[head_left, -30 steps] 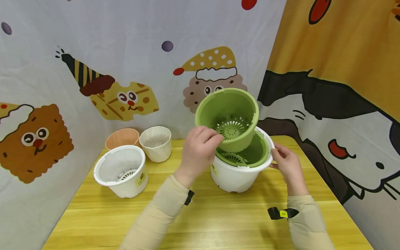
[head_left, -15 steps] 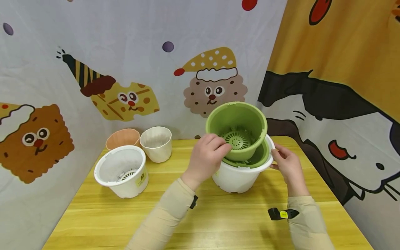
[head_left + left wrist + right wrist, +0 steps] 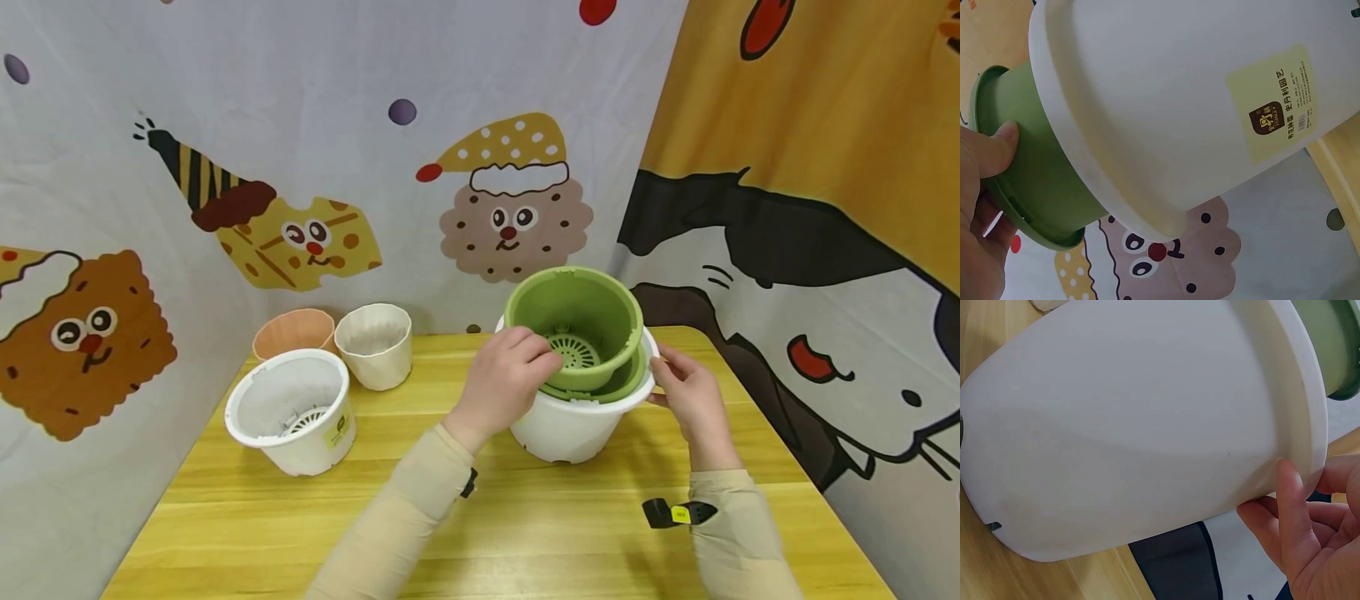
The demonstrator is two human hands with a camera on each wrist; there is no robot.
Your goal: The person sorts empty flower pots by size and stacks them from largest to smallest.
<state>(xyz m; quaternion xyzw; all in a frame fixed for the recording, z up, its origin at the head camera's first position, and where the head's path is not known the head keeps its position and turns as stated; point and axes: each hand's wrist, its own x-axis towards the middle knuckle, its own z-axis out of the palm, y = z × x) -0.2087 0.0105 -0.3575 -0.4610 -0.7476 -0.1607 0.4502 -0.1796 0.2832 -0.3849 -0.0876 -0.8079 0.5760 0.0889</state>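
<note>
My left hand (image 3: 504, 379) pinches the near left rim of a green plastic plant pot (image 3: 600, 312) with a slotted base. This pot sits tilted, its lower part inside a second green pot (image 3: 628, 381). That one is nested in a large white plant pot (image 3: 562, 433) standing on the table. In the left wrist view, my thumb lies on the outside of the green pot (image 3: 1047, 169), which sticks out above the white rim. My right hand (image 3: 693, 400) grips the white pot's right rim, thumb above and fingers beneath, as the right wrist view shows (image 3: 1310, 537).
Left on the wooden table (image 3: 495, 533) stands another white pot (image 3: 300, 450) with a slotted base. Behind it are an orange pot (image 3: 292, 332) and a small cream ribbed pot (image 3: 378, 358). Cartoon-printed cloth (image 3: 315, 125) hangs close behind the table and along its sides.
My left hand has lowered the upper green pot and shifted it slightly right, deeper into the nested pots. My right hand has stayed on the white rim.
</note>
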